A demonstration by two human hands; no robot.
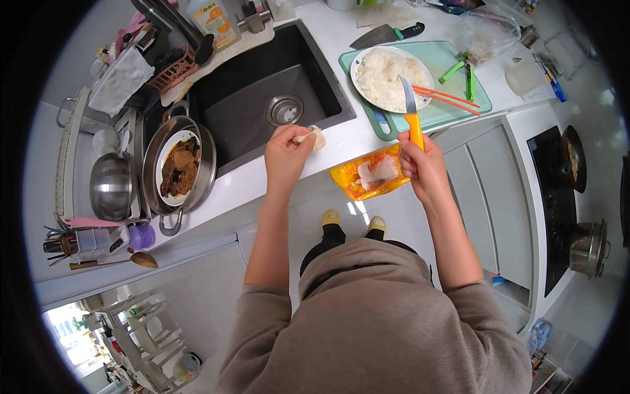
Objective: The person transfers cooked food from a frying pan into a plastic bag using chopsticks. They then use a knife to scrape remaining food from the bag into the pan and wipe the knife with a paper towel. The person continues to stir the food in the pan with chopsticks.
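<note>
My left hand [289, 152] pinches a small pale, crumpled piece [316, 139] at the counter edge by the sink; what it is, I cannot tell. In my right hand [422, 165] is a small knife with a yellow handle [414, 129], its blade pointing away from me over a plate of white rice [386, 76]. Orange-red chopsticks [450, 100] rest on the plate's right side. Under the plate lies a green cutting board [443, 54], with a green-handled peeler [465, 79] on it. A kitchen knife with a black handle [389, 34] lies behind the plate.
A dark sink [236, 103] lies at left, beside a steel pan [209, 162] holding a plate of cooked food [181, 167]. Below the counter edge hangs or stands an orange bag [344, 175] with waste. At right are a cooktop [553, 212], a frying pan [566, 157] and a steel pot [586, 248].
</note>
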